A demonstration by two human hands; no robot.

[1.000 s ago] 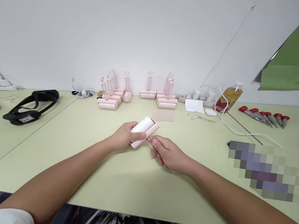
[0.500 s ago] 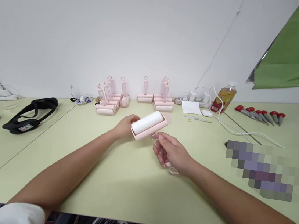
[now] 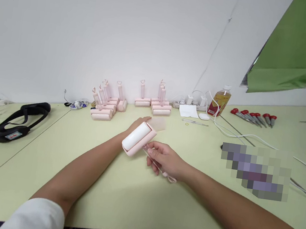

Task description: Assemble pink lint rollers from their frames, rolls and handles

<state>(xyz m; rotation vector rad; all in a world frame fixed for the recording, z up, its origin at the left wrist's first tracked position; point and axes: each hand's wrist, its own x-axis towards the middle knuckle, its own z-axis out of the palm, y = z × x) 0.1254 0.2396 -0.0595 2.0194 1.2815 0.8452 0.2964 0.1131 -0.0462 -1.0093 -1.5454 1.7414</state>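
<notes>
In my right hand (image 3: 163,159) is a pink lint roller (image 3: 138,139), its fingers closed round the clear handle. The roller's head is tilted, with the white sticky roll facing up and to the left. Behind it, my left hand (image 3: 139,123) reaches out over the table. A see-through pinkish cover (image 3: 158,123) sticks out at the left fingertips, which look closed on its edge. The roller's head hides part of the left hand. The roller's heart-shaped loop (image 3: 172,179) hangs out below my right hand.
Several pink lint rollers (image 3: 101,114) stand by the wall, handles up. A power strip (image 3: 177,104), white paper (image 3: 188,111), tweezers-like tool (image 3: 195,122), drink bottle (image 3: 219,101) and several red-handled tools (image 3: 248,115) lie right. A black strap device (image 3: 18,122) lies left; cables (image 3: 231,133) cross the right side.
My left hand and the clear cover have moved away from the roller, forward and right relative to it. The roller has shifted left and down in view. The camera has turned slightly right.
</notes>
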